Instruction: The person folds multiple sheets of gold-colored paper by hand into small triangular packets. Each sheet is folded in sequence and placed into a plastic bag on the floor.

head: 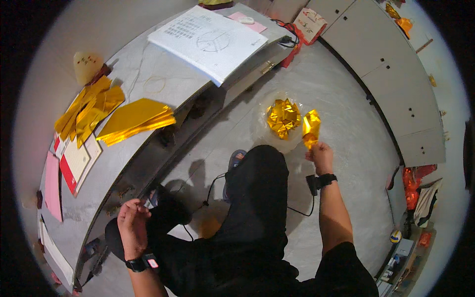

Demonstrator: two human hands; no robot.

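A folded piece of shiny gold foil paper [311,128] is pinched at its lower end by the fingers of my right hand [321,157]. Just left of it, several folded gold foil pieces [284,118] sit heaped in a clear plastic bag [261,128] on the floor. My left hand [133,221] is by my left knee, fingers loosely curled, with nothing visible in it. Up on the grey tabletop lie a fanned stack of gold foil sheets [135,120] and a looser pile of gold foil strips [91,109].
A thick stack of printed paper [207,41] lies on the table [128,70], near red-and-white cards [76,163] and pink paper [53,187]. Grey cabinets [400,78] line the right side. A black cable [208,191] runs by my legs. A small ball [395,236] is at lower right.
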